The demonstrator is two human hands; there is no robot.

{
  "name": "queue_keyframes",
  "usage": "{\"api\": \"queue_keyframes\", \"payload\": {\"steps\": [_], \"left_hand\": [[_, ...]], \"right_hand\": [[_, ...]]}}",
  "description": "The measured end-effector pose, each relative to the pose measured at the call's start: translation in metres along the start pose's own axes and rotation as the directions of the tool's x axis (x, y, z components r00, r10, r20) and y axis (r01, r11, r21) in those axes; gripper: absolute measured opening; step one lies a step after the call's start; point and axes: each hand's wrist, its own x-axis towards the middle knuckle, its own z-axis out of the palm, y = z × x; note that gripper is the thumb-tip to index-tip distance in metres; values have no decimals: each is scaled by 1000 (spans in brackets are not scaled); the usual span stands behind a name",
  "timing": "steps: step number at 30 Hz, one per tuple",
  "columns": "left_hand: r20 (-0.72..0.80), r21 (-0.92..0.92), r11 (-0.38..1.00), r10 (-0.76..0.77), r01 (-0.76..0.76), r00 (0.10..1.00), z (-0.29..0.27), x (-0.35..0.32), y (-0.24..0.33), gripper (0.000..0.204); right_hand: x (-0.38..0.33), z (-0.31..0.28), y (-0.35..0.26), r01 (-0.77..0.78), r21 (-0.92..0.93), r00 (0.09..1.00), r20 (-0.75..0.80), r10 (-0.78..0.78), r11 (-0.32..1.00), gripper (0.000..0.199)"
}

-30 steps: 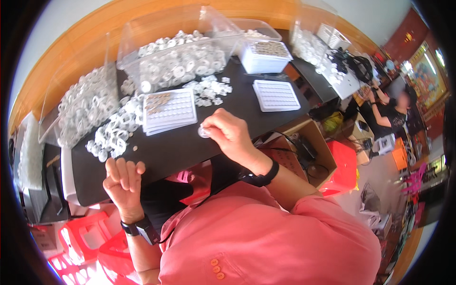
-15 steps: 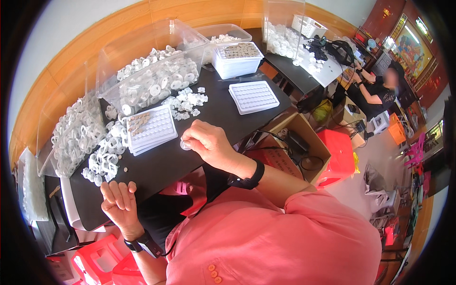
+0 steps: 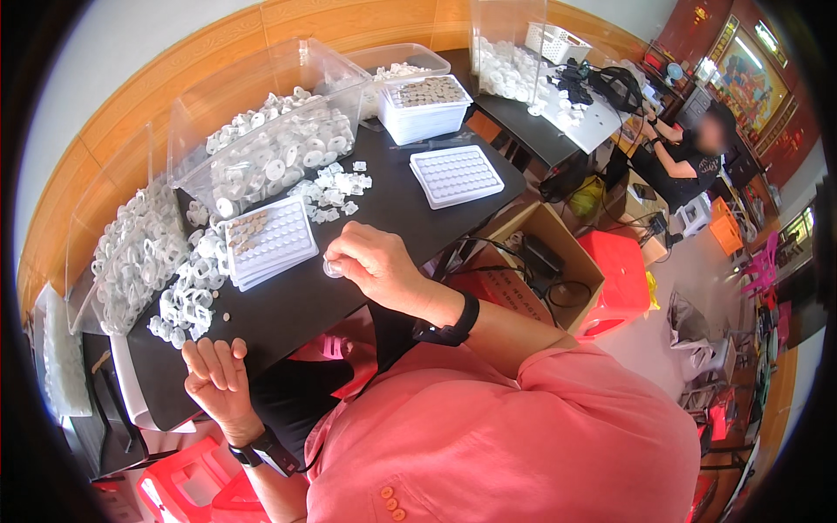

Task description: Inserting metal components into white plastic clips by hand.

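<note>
My right hand (image 3: 377,266) is above the black table (image 3: 375,205), its thumb and fingertips pinching a small clear round plastic piece (image 3: 332,268). My left hand (image 3: 218,383) is at the table's near edge with its fingers curled in; whatever they hold, if anything, is hidden. Between the hands and a pile of white and clear plastic parts (image 3: 187,301) lie a couple of small discs (image 3: 227,317). A stack of white dimpled trays (image 3: 288,240) stands beyond, its top one partly filled with small silvery-brown discs (image 3: 248,230).
Large clear bins (image 3: 261,144) of white parts line the table's back. Loose clear pieces (image 3: 331,190) lie before them. Farther right are a filled tray stack (image 3: 424,109) and another white tray (image 3: 456,177). A cardboard box (image 3: 558,261), red stools (image 3: 615,279) and a seated person (image 3: 684,157) are to the right.
The view has shifted slightly, so the table and bins sit a little differently in it. Both hands keep nearly the same pose, the right still pinching the clear piece.
</note>
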Motion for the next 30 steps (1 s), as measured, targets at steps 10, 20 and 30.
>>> {"api": "queue_keyframes", "payload": {"steps": [10,20,30], "left_hand": [[2,-5,1000,-4,4,1000,-2,0,0,25],[-8,-12,1000,-10,10,1000,-2,0,0,23],[-15,-4,1000,-7,7,1000,-2,0,0,23]], "right_hand": [[0,-1,-1,-2,-8,1000,10,2,1000,13],[0,-2,0,35,-37,999,22,-34,999,14],[1,-3,0,23,-36,999,37,-22,999,14]]}}
